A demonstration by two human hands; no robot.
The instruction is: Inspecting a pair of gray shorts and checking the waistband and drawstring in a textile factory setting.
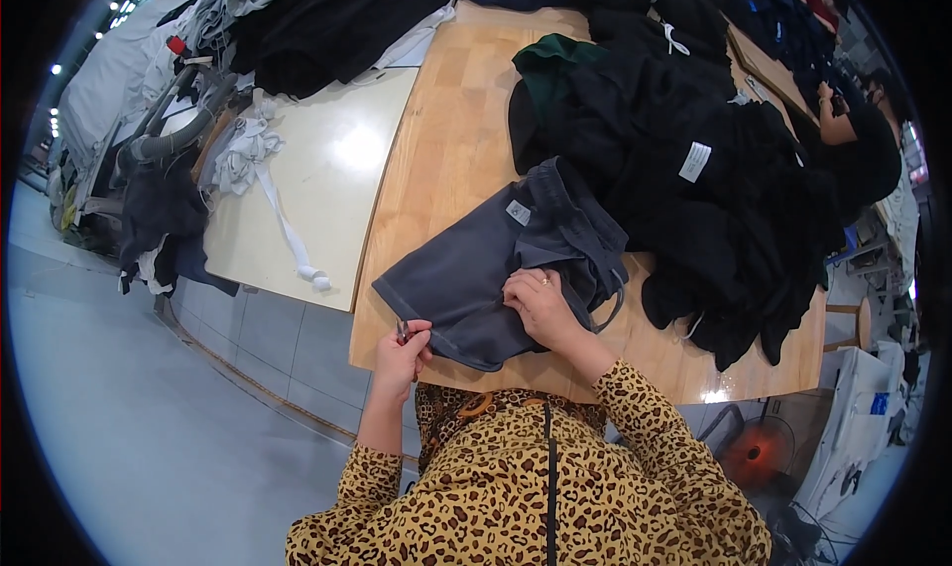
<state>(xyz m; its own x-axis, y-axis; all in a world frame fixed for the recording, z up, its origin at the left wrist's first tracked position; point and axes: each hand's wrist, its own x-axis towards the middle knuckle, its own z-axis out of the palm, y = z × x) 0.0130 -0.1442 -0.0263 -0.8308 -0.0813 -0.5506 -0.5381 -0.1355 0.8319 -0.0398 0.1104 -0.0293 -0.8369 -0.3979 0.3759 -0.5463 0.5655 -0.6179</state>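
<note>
A pair of dark grey shorts (451, 268) lies on the wooden table in front of me, its waistband (570, 194) pointing away and a white label (518, 212) showing near the waist. At the hem on the near left, my left hand (402, 358) is closed around small thread snips (402, 332), whose dark tips stick up past the fingers. My right hand (537, 303) lies on the middle of the shorts with its fingers bent, gripping a fold of the cloth. A drawstring loop (610, 313) hangs at the right side of the shorts.
Black garments (684, 189) are heaped on the wooden table (446, 100) to the right. A pale side table (337, 169) on the left bears a white fabric strip (283, 214). More clothes (337, 25) lie at the far side. Another person (863, 149) is at the far right.
</note>
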